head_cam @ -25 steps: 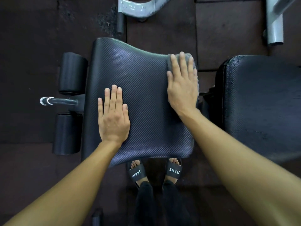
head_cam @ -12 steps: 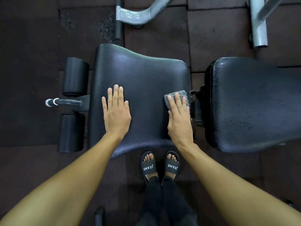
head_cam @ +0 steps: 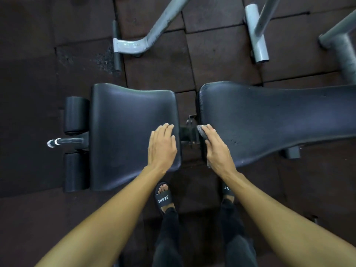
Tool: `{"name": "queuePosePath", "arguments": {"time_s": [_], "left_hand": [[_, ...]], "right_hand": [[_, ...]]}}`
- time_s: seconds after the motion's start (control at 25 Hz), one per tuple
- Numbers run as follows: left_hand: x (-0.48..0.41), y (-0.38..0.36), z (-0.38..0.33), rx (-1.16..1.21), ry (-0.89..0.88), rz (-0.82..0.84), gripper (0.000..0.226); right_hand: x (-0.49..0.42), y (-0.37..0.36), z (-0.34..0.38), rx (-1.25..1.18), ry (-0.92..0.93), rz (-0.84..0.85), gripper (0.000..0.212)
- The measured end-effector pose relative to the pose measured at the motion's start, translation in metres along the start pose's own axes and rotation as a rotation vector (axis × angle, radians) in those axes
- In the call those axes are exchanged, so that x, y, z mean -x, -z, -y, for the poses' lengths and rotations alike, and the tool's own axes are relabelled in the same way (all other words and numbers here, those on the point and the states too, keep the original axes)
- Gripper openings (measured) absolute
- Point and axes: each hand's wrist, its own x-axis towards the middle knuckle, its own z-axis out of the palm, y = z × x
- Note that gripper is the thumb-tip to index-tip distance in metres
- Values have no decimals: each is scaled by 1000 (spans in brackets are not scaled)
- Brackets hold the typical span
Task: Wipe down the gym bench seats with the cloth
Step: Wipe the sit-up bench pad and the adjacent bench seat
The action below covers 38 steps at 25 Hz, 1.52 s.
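From my remote view, the left hand (head_cam: 162,146) lies flat on the seat pad (head_cam: 127,135) of the bench, at its right edge. Its fingers (head_cam: 166,130) are relaxed, close together and hold nothing. The right hand (head_cam: 217,150) lies just right of the seat pad, across the gap, on the near end of the long back pad (head_cam: 269,122). Its fingers (head_cam: 211,132) are straight and pressed together on top of the grey cloth (head_cam: 201,130). The cloth is mostly hidden under the palm, with one crumpled corner showing past the fingertips at the pad's edge. I cannot tell what the thumb does. The seat pad is dark, smooth and slightly shiny. The back pad has a scuffed, flaking rim on the side facing the seat pad. A black hinge bracket (head_cam: 187,133) sits in the gap right of the seat pad, between the two hands. Left of the seat pad are two black foam rollers (head_cam: 76,114) with a chrome-tipped bar (head_cam: 63,141) between them. Beyond the seat pad, grey metal frame legs (head_cam: 134,44) stand on dark rubber floor tiles (head_cam: 221,51). Nearer me than the seat pad, black sandals (head_cam: 162,197) show on the floor.
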Motion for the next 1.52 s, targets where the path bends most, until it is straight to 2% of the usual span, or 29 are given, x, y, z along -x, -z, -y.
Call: {"name": "queuePosePath", "arguments": {"time_s": [0.28,0.4,0.56,0.64,0.68,0.76,0.8,0.84,1.0,1.16,1.32,1.52], "left_hand": [[-1,-102,-104,28,53,-13,43],[-2,-147,-113,159,233,-73,51],[14,-175,-114,323,264,-238,51],[17,-178,-123,219,259,-328,49],[17,-180,-133,141,208,-329,49],[8,-188,-159,-53,43,-248,52],[2,-195,-172,-147,-12,-212,55],[-5,-203,-183,-216,-20,-190,58],[-24,-225,-190,-320,141,-156,65],[-10,-223,-176,-373,105,-190,69],[6,-218,-152,-318,305,-281,80],[18,-221,-148,-356,334,-281,71]], "right_hand": [[-27,63,-110,85,92,112,52],[-40,49,-131,108,186,166,52],[-36,31,-135,11,232,165,53],[-40,37,-144,-28,228,20,46],[-44,44,-152,35,224,-75,43],[-56,61,-175,198,181,-208,40],[-61,69,-186,256,161,-223,40],[-64,76,-196,299,163,-207,40],[-65,86,-211,410,231,-127,44],[-65,85,-209,405,205,-130,44],[-64,85,-211,397,198,-120,43],[-65,84,-211,392,191,-132,43]]}}
